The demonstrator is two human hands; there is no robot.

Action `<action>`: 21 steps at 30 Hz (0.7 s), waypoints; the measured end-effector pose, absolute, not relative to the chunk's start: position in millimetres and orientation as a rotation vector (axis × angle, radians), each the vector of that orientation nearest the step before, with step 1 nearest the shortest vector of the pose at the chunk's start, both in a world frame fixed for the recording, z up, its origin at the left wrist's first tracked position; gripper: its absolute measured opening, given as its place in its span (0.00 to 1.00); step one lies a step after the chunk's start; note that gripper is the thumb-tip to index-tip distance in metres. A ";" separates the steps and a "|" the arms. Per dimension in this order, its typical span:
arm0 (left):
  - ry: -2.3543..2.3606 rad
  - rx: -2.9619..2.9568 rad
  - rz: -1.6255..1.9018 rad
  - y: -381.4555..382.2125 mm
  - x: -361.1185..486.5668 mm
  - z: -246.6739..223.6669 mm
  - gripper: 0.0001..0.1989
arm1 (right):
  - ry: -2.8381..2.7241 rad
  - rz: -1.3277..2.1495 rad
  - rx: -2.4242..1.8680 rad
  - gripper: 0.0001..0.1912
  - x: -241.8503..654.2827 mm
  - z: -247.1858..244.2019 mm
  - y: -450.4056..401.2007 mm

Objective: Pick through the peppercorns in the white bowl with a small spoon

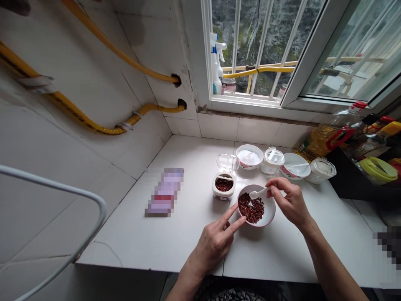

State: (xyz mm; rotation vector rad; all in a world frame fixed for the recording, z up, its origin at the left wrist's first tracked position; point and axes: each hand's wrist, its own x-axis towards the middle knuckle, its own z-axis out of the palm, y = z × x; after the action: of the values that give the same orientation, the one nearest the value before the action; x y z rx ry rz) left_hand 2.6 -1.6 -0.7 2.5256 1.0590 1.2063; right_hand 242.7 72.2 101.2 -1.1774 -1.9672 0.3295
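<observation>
Two hands: both are at the white bowl (270, 212), which sits on the tiled counter (134, 238), just in front of the open jar (216, 194).
Left hand (215, 242): index and middle fingers are apart, their tips against the bowl's near-left rim; the others look curled in, though their exact closure is hard to tell.
Right hand (290, 202): thumb and fingertips are clamped on the handle of the small white spoon (254, 195), its head just over the grains.
Spoon: probably light, smooth plastic, fairly stiff but likely to flex if pressed hard; best pinched far back on the handle, away from the head.
Dark red grains (252, 214): they lie loose in the bowl, mostly towards its left side, and look dry, light and apt to roll or scatter; better scooped gently than pinched.
Bowl: likely rigid, smooth and breakable if ceramic; light enough to slide, so steadying suits the outer rim.
Open jar: more grains inside, lid tipped back; the squat body seems a safer hold than the hinged lid.
</observation>
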 end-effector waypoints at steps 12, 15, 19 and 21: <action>1.046 2.512 1.205 -2.0 2.0 3.5 0.30 | -2.119 0.206 -1.067 0.11 231.5 71.5 70.6; 1.054 2.517 1.216 -1.8 1.5 2.7 0.29 | -2.014 0.234 -1.122 0.10 235.9 71.6 69.6; 1.065 2.525 1.210 -2.3 1.3 0.5 0.29 | -1.949 0.327 -1.184 0.10 238.9 67.1 70.4; 1.072 2.528 1.202 -2.7 1.1 -0.3 0.29 | -1.929 0.372 -1.203 0.10 238.5 64.5 71.0</action>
State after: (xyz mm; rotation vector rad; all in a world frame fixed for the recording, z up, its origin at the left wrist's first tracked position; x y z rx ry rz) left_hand 1.1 -2.7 -0.3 2.5283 1.0721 1.2016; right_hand 238.5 71.0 64.5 -1.2031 -1.9288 0.3718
